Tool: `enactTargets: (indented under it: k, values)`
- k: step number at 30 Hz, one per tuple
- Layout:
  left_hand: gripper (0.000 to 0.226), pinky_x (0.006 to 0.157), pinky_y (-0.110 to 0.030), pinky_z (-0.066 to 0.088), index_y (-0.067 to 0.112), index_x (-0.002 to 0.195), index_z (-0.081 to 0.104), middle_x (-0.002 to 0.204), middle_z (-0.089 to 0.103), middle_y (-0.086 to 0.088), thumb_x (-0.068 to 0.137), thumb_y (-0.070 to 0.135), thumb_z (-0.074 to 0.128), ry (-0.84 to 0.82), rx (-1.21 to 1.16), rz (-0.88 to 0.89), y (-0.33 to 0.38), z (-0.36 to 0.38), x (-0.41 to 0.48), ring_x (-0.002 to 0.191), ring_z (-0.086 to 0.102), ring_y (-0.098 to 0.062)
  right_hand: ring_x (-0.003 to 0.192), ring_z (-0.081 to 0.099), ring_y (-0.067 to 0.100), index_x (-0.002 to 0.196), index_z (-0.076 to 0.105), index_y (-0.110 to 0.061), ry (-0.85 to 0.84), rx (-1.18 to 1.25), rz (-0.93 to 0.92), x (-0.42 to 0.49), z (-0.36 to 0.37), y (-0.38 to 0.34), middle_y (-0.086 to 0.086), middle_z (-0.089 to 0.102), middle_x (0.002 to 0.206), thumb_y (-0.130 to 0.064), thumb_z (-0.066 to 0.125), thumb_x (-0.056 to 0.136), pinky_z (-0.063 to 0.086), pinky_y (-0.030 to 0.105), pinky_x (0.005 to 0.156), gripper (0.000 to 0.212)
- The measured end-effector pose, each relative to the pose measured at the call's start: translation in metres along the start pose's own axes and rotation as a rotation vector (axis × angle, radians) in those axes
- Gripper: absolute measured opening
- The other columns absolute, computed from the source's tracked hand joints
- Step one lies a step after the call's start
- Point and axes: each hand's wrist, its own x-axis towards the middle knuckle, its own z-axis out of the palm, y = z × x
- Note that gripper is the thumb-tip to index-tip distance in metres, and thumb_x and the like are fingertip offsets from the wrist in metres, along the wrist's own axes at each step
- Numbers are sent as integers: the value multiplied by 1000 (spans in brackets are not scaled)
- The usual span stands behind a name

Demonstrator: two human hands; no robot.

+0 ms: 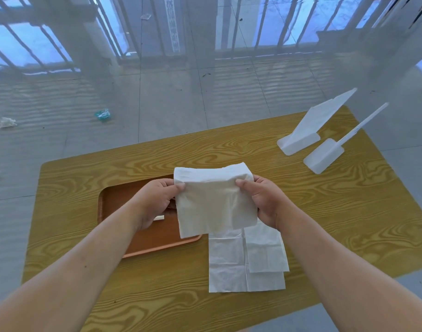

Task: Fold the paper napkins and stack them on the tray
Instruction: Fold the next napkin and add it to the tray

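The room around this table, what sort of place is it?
Probably a bare indoor hall or workroom rather than a home. The pale tiled floor has scraps of litter on it, tall barred windows line the far wall, and the wood-grain table holds only napkins, a tray and white plastic stands.

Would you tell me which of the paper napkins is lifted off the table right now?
The napkin pinched between left hand and right hand; the other napkins lie flat on the table.
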Motion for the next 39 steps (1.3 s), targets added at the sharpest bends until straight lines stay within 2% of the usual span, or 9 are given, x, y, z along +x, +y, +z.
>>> enactTargets:
  k: [6, 10, 15, 22, 25, 27, 29, 32, 39]
  values:
    - [23, 77, -38, 64, 19, 110, 81, 108, 82, -13, 105, 11, 60, -37, -167, 35, -7, -11, 0, 88, 77, -24, 82, 74, 23, 119, 73, -13, -33, -20, 39, -1, -1, -4, 10, 79, 103, -4, 54, 102, 62, 40, 71, 27]
    - [29, 97, -51, 57, 18, 108, 82, 113, 80, -14, 105, 3, 57, -9, -200, 85, -8, -17, -2, 98, 74, -29, 90, 75, 21, 115, 78, -15, 4, -34, -10, -2, 2, -9, 8, 81, 108, 0, 55, 104, 61, 37, 78, 30]
    - [35, 100, -51, 59, 7, 89, 79, 102, 82, -11, 98, -11, 51, 49, -63, 158, -2, -21, -5, 98, 74, -32, 106, 74, 30, 107, 80, -4, 14, -252, -92, -2, 2, -10, 12, 81, 112, 12, 51, 98, 60, 44, 94, 35]
    - [44, 103, -45, 50, 23, 102, 85, 110, 83, -1, 96, 43, 46, 56, 20, 217, 4, -22, -9, 109, 73, -18, 113, 73, 27, 111, 81, -19, -11, -592, -158, -5, 0, -11, -1, 82, 110, 16, 38, 83, 59, 31, 92, 62]
    - [56, 103, -43, 46, 29, 102, 85, 112, 82, 2, 98, 60, 38, 53, -12, 248, 8, -22, -8, 109, 72, -11, 117, 68, 28, 115, 80, -23, -27, -658, -193, -8, -2, -12, 3, 78, 123, 5, 44, 83, 57, 43, 100, 56]
    - [56, 104, -38, 44, 31, 106, 84, 117, 81, 8, 98, 61, 37, 76, 43, 305, 12, -21, -9, 114, 68, -4, 97, 69, 3, 118, 78, -24, -9, -755, -312, -14, 1, -12, 2, 70, 137, 6, 43, 84, 56, 23, 79, 57]
    - [50, 105, -26, 40, 30, 108, 81, 129, 73, 18, 98, 54, 39, 152, 380, 478, 14, -24, -10, 127, 58, 1, 118, 56, -4, 135, 69, -20, 67, -1060, -555, -19, 4, -12, -7, 58, 151, 10, 42, 87, 43, 17, 99, 62]
    - [44, 102, -8, 25, 31, 124, 75, 135, 52, 27, 102, 44, 39, 232, 850, 689, 16, -23, -15, 128, 35, 16, 151, 33, 11, 154, 50, -14, 123, -1351, -745, -20, 0, -10, -6, 46, 161, 9, 45, 91, 20, 27, 125, 67]
    - [55, 108, -12, 23, 37, 141, 66, 141, 52, 28, 98, 42, 32, 236, 722, 627, 24, -23, -16, 134, 33, 20, 158, 24, 15, 157, 46, -13, 143, -1340, -716, -25, -5, -16, -3, 42, 164, 7, 42, 94, 14, 29, 128, 66]
